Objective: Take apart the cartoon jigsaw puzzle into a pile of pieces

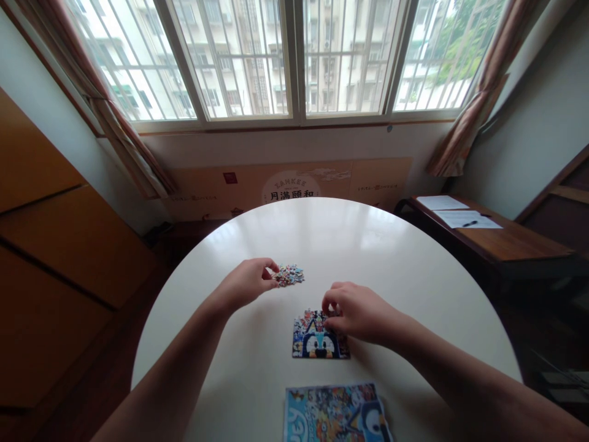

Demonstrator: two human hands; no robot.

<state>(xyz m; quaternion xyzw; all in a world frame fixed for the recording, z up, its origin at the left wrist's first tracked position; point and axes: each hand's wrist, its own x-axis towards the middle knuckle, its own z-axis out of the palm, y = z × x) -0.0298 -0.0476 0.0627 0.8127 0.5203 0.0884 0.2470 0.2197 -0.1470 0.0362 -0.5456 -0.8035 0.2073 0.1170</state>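
head view: left hand [248, 283], thumb and fingertips apart, is at the loose pieces [291, 275]; a careless sweep could scatter them. next, the puzzle [319, 345] lies partly under the right hand [355, 310], whose grip i cannot tell; sideways pressing might break it.

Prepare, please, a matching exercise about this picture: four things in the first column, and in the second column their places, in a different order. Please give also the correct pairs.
Column one
1. Left hand
2. Right hand
3. Printed picture
4. White papers

Column two
A. On the brown side table
B. At the left side of the loose puzzle pieces
C. Cut off by the bottom edge of the view
D. At the upper right part of the partly built puzzle

Right pairs: 1-B, 2-D, 3-C, 4-A
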